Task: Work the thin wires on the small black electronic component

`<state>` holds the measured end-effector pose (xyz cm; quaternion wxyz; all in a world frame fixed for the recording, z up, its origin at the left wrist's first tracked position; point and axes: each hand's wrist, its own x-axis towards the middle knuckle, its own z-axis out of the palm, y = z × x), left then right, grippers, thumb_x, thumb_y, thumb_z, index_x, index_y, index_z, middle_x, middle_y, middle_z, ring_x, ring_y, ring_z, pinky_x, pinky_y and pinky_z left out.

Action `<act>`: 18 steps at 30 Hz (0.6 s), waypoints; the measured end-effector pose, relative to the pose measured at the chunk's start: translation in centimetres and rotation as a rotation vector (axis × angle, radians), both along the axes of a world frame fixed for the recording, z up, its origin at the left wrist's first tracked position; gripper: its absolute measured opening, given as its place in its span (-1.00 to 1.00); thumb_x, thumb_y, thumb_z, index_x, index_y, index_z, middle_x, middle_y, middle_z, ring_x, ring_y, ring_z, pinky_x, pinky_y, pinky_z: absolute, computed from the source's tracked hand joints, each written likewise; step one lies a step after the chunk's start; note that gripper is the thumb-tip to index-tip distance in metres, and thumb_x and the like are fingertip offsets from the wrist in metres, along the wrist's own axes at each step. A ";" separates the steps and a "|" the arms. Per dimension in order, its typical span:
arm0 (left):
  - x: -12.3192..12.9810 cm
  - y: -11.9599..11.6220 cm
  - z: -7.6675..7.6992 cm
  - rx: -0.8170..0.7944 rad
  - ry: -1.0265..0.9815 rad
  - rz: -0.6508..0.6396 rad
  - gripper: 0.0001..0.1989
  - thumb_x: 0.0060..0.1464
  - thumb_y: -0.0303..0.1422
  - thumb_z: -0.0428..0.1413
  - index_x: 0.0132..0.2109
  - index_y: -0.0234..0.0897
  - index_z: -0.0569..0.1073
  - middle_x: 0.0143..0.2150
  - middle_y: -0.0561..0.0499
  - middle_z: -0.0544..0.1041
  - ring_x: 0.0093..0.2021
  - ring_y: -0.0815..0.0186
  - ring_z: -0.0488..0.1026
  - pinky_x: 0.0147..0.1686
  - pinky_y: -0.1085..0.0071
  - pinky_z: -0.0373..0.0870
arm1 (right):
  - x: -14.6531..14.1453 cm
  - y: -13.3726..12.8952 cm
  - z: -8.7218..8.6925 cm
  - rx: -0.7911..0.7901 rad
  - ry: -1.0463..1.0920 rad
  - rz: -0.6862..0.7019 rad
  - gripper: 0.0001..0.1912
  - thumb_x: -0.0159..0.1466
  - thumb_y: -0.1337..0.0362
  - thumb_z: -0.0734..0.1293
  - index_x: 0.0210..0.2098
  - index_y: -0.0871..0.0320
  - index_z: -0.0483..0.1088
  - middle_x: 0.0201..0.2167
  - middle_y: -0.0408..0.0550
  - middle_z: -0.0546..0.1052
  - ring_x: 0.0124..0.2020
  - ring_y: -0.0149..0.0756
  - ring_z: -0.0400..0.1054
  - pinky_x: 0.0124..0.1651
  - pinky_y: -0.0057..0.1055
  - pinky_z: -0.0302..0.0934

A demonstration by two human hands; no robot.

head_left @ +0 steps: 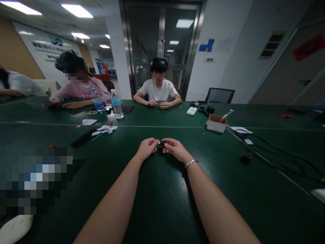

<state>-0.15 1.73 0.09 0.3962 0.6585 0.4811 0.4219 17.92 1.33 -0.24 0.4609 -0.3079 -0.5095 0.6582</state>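
Note:
Over the green table [162,189], near the middle of the view, my two hands meet at a small dark object [161,143] with a shiny metal end on its left. My left hand [147,148] pinches the metal end between thumb and fingers. My right hand [175,149], with a silver bracelet at the wrist, is closed around the dark part. Fingers cover much of the object, and its exact kind is too small to tell.
Two water bottles [117,104], a black phone [128,109] and papers [104,129] lie ahead left. A small box [216,123] and black cables [276,152] are at right. People sit across the table.

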 end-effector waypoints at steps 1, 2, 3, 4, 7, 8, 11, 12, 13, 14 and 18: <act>0.0 0.0 0.0 -0.003 0.005 0.003 -0.63 0.04 -0.04 0.02 -0.40 -0.29 0.41 -0.65 0.10 0.38 -0.66 0.44 0.28 -0.61 0.51 0.17 | 0.0 0.0 0.1 0.001 0.002 0.003 -0.60 0.01 0.26 0.49 -0.16 0.20 0.42 -0.31 -0.04 0.53 -0.46 -0.44 0.43 -0.31 -0.41 0.40; 0.0 0.0 0.0 -0.004 0.010 0.004 -0.63 0.04 -0.04 0.02 -0.41 -0.29 0.41 -0.65 0.10 0.38 -0.66 0.44 0.28 -0.61 0.52 0.17 | 0.0 -0.1 0.1 0.000 0.004 0.006 -0.60 0.01 0.26 0.49 -0.16 0.20 0.42 -0.31 -0.04 0.53 -0.45 -0.44 0.43 -0.31 -0.41 0.40; 0.0 0.0 0.0 -0.002 0.017 0.006 -0.62 0.04 -0.03 0.01 -0.41 -0.29 0.41 -0.65 0.10 0.38 -0.66 0.44 0.28 -0.61 0.52 0.16 | 0.0 -0.1 0.2 -0.001 0.006 0.007 -0.60 0.01 0.25 0.49 -0.17 0.20 0.42 -0.31 -0.05 0.54 -0.44 -0.44 0.43 -0.31 -0.42 0.39; 0.0 0.0 0.0 0.000 0.025 0.008 -0.62 0.05 -0.03 0.01 -0.42 -0.28 0.41 -0.65 0.10 0.38 -0.66 0.44 0.28 -0.61 0.52 0.16 | 0.0 -0.1 0.2 -0.002 0.008 0.008 -0.60 0.01 0.25 0.49 -0.17 0.20 0.42 -0.32 -0.05 0.54 -0.44 -0.44 0.43 -0.31 -0.42 0.39; 0.0 0.0 0.0 0.006 0.052 0.018 -0.59 0.07 -0.01 -0.02 -0.44 -0.28 0.40 -0.67 0.11 0.36 -0.67 0.44 0.26 -0.61 0.51 0.15 | -0.1 -0.1 0.2 0.004 0.008 0.007 -0.59 0.00 0.25 0.49 -0.16 0.20 0.41 -0.31 -0.05 0.54 -0.44 -0.44 0.43 -0.31 -0.44 0.38; 0.0 0.0 0.0 0.002 0.059 0.022 -0.58 0.07 -0.01 -0.03 -0.44 -0.28 0.40 -0.68 0.11 0.35 -0.68 0.44 0.26 -0.62 0.51 0.14 | -0.1 -0.1 0.1 0.010 0.006 0.007 -0.58 0.00 0.25 0.49 -0.16 0.20 0.41 -0.30 -0.05 0.54 -0.45 -0.45 0.43 -0.31 -0.44 0.38; 0.0 -0.1 0.1 -0.012 0.075 0.039 -0.55 0.07 0.02 -0.06 -0.47 -0.28 0.40 -0.70 0.12 0.33 -0.70 0.44 0.22 -0.63 0.49 0.12 | -0.1 0.0 0.0 0.029 -0.004 0.002 -0.58 0.01 0.26 0.48 -0.15 0.18 0.41 -0.30 -0.07 0.53 -0.46 -0.45 0.43 -0.31 -0.44 0.38; 0.0 -0.1 0.1 -0.016 0.076 0.045 -0.53 0.07 0.03 -0.07 -0.48 -0.28 0.40 -0.71 0.12 0.32 -0.71 0.43 0.21 -0.63 0.48 0.12 | 0.0 0.0 0.0 0.031 -0.009 0.001 -0.58 0.01 0.27 0.48 -0.14 0.17 0.41 -0.31 -0.08 0.53 -0.46 -0.45 0.44 -0.31 -0.44 0.38; 0.0 0.0 0.1 -0.022 0.075 0.051 -0.52 0.07 0.04 -0.09 -0.49 -0.28 0.39 -0.71 0.11 0.32 -0.71 0.43 0.21 -0.63 0.48 0.12 | 0.0 0.0 0.0 0.032 -0.011 0.001 -0.58 0.01 0.28 0.48 -0.13 0.17 0.40 -0.31 -0.08 0.53 -0.45 -0.44 0.44 -0.31 -0.44 0.38; 0.0 0.0 0.1 -0.029 0.073 0.055 -0.51 0.07 0.04 -0.10 -0.51 -0.27 0.38 -0.72 0.11 0.31 -0.72 0.43 0.20 -0.62 0.48 0.12 | 0.0 0.0 -0.1 0.032 -0.010 0.003 -0.57 0.01 0.30 0.48 -0.12 0.16 0.40 -0.30 -0.08 0.53 -0.44 -0.44 0.45 -0.31 -0.44 0.38; 0.0 0.4 -0.1 -0.059 0.057 0.067 -0.48 0.07 0.05 -0.12 -0.56 -0.27 0.34 -0.76 0.12 0.27 -0.72 0.43 0.18 -0.62 0.48 0.10 | 0.1 -0.2 0.1 0.047 0.009 0.019 -0.56 0.01 0.36 0.47 -0.10 0.16 0.39 -0.23 -0.04 0.54 -0.37 -0.41 0.48 -0.24 -0.43 0.38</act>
